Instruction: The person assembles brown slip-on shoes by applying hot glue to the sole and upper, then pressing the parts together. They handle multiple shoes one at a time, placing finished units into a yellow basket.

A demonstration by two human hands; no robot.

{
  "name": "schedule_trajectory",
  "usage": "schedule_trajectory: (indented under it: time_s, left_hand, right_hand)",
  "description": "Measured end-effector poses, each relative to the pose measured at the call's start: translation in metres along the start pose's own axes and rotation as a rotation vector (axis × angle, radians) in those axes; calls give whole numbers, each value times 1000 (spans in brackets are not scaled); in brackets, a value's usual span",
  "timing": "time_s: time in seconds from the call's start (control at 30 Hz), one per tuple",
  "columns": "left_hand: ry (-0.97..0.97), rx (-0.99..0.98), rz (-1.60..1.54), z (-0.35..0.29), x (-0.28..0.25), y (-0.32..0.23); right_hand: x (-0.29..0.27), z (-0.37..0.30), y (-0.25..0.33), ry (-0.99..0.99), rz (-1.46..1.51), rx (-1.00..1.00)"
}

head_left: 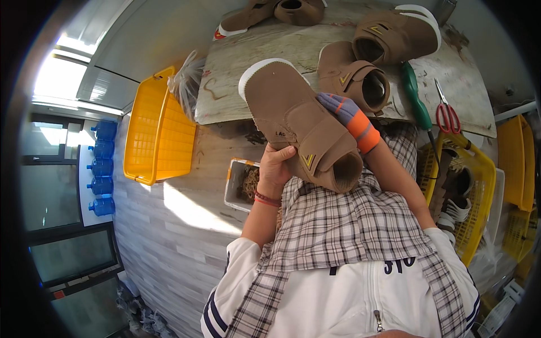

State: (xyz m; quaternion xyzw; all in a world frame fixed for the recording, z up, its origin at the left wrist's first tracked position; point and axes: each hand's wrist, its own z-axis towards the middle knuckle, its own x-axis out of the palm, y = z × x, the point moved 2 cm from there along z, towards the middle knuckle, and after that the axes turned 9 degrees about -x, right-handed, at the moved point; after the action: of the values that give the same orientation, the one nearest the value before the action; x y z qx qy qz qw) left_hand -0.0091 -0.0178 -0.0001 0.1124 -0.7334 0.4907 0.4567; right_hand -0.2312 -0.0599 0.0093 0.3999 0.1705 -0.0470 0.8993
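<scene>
I hold a brown suede shoe point(293, 121) with a white sole and a strap flap over my lap, toe pointing away from me. My bare left hand point(276, 166) grips its near side under the flap. On the far side, my right hand point(350, 119), in a grey and orange glove, clasps the shoe by its collar. Its opening faces me.
Several more brown shoes point(360, 79) lie on the worn table point(236, 73), with a green-handled tool point(416, 96) and red scissors point(448, 115). A yellow crate point(152, 129) hangs left, a yellow basket point(479, 186) with shoes stands right, and a small box point(239, 183) sits under the table.
</scene>
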Motion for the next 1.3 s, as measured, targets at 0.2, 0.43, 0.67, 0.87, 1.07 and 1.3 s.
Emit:
schedule_trajectory:
  time_s: [0.2,0.43,0.67,0.87,1.07,1.3]
  left_hand:
    - [40,37,-27,-4,9,1]
    - [10,177,17,-13,-5,-12]
    - [12,231,49,-24,3,-17]
    - [-115,267,33,-27,12,-27]
    - [-126,309,100,-23,11,-26]
    - [-209,289,101,-20,21,-25]
  right_hand:
    - [-5,-3,-2,37,-69,-104]
    - [9,-17,16,-33,343,267]
    - [14,-20,57,-310,629,151]
    - [11,-21,86,-207,479,177]
    - [9,0,121,-25,-408,-104]
    - [19,-8,99,-7,-416,-95]
